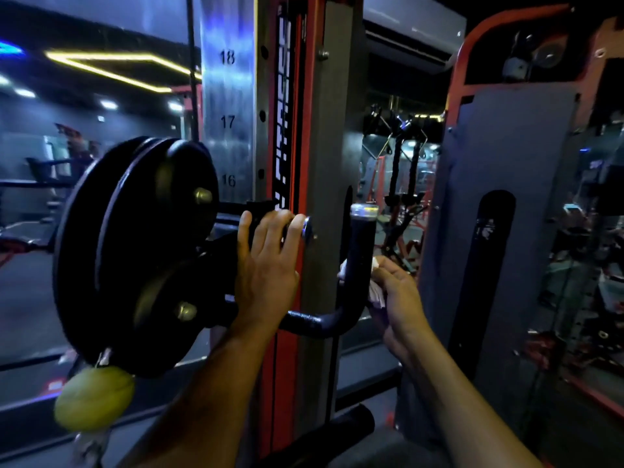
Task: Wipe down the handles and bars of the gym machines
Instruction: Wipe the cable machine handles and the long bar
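1. The right hand (393, 295) presses a white cloth (374, 292) against the upright part of the black curved handle (361, 265), at about 4 o'clock from centre. Only a little cloth shows between the fingers and the bar, so it may slip out or bunch, and bare skin would then do the wiping.
2. The left hand (266, 261), at centre, curls its fingers over a short black grip with a chrome end cap (306, 228). If that grip turns or the pulley carriage (141, 251) at 9 o'clock shifts, the handle could swing.
3. The handle's lower bend (320, 324) looks easy to miss.
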Motion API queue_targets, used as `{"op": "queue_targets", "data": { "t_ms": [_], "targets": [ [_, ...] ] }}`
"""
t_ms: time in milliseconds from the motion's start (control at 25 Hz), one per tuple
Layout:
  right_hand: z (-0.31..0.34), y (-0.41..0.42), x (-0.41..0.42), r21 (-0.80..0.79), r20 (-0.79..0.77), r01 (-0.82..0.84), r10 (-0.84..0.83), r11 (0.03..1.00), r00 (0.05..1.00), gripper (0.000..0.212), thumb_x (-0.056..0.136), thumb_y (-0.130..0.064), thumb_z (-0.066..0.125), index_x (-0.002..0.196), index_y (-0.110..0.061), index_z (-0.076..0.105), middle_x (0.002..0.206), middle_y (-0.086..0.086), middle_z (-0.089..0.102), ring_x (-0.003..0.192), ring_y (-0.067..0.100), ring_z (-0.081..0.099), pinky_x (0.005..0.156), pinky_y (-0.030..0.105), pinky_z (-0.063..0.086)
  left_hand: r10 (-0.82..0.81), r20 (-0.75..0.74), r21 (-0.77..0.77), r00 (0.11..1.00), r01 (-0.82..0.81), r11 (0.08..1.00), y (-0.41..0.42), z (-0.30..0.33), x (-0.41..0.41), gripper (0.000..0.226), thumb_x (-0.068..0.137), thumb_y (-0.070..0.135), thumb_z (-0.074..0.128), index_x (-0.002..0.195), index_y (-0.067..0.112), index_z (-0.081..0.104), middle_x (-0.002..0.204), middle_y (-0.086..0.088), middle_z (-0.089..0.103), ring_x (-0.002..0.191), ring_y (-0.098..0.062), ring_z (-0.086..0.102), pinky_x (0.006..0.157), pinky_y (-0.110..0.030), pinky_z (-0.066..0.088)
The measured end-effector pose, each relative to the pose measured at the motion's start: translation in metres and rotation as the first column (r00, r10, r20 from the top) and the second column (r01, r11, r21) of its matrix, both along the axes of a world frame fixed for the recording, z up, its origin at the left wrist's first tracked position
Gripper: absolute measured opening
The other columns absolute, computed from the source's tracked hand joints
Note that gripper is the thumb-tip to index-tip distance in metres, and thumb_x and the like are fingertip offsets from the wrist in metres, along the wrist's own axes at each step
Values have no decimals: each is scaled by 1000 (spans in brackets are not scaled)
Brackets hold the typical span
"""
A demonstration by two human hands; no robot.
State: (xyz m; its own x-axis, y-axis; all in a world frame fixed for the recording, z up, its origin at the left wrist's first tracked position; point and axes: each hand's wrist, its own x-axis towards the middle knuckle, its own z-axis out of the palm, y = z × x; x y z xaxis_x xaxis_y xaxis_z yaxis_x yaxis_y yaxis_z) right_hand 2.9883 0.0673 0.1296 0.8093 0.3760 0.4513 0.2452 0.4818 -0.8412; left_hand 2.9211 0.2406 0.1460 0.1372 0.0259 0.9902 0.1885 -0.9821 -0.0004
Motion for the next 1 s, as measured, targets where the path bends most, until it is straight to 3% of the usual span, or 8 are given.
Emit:
{"op": "queue_targets", "data": {
  "t_ms": [160, 280, 480, 560, 680, 760, 880, 1000],
  "targets": [
    [-47, -10, -11, -154, 39, -49, 56, 987, 998, 21, 92, -7, 60, 97, 12, 67, 81, 12, 69, 64, 15, 52, 59, 24, 40, -38, -22, -5, 999, 38, 999, 6, -3, 1, 63, 76, -7, 46, 136, 12, 55, 134, -11, 58, 135, -28, 51, 127, -50, 11],
    [-48, -17, -3, -169, 30, -95, 101, 981, 994, 16, 92, -6, 61, 96, 2, 74, 78, 12, 67, 61, 14, 51, 54, 21, 40, -59, -35, -6, 998, 59, 998, 5, -2, 1, 67, 72, -10, 50, 135, 12, 56, 134, -9, 58, 136, -26, 51, 127, -49, 10],
    [-52, -5, 8, -264, 49, -178, 197, 948, 979, 15, 89, -6, 66, 95, -6, 79, 62, 11, 65, 54, 13, 56, 56, 21, 44, -12, -7, 14, 1000, 12, 1000, 4, -4, 6, 54, 83, -5, 43, 132, 12, 61, 132, -8, 61, 134, -26, 55, 126, -51, 16],
    [-57, 7, 9, -292, 82, -213, 246, 932, 966, 18, 83, -10, 68, 96, -10, 80, 59, 19, 63, 54, 17, 58, 57, 24, 45, 16, 5, 14, 1000, -16, 1000, 6, -4, 7, 58, 80, -10, 47, 132, 13, 58, 133, -7, 60, 134, -25, 54, 126, -52, 17],
    [-49, 22, 16, -374, 127, -296, 365, 879, 922, 18, 85, -28, 70, 96, -18, 81, 74, 40, 63, 65, 28, 62, 63, 30, 50, 55, -15, 17, 998, -54, 998, 6, -3, 6, 64, 73, -7, 47, 133, 16, 51, 134, -7, 60, 135, -25, 52, 127, -49, 12],
    [-49, 21, 33, -400, 161, -401, 494, 824, 854, 14, 92, -25, 71, 99, -18, 81, 83, 32, 70, 77, 26, 69, 73, 33, 52, 139, -59, 34, 989, -137, 990, -5, -3, 7, 67, 71, -5, 51, 134, 17, 47, 134, -5, 58, 137, -24, 50, 127, -48, 10],
    [-47, 31, 52, -422, 198, -431, 545, 798, 815, 17, 94, -14, 68, 106, -15, 80, 107, 10, 77, 105, 21, 72, 94, 34, 53, 106, -178, 2, 978, -107, 994, 5, 3, -9, 71, 70, -8, 62, 135, 17, 48, 138, -2, 55, 139, -22, 47, 127, -48, 13],
    [-38, 35, 71, -457, 193, -597, 729, 659, 657, 23, 96, -9, 63, 115, -13, 76, 117, 8, 75, 113, 22, 69, 98, 34, 53, 182, -363, 48, 914, -176, 983, -8, 15, -28, 80, 65, -8, 65, 141, 14, 50, 145, -2, 53, 142, -21, 43, 125, -49, 20]
  ]
}}
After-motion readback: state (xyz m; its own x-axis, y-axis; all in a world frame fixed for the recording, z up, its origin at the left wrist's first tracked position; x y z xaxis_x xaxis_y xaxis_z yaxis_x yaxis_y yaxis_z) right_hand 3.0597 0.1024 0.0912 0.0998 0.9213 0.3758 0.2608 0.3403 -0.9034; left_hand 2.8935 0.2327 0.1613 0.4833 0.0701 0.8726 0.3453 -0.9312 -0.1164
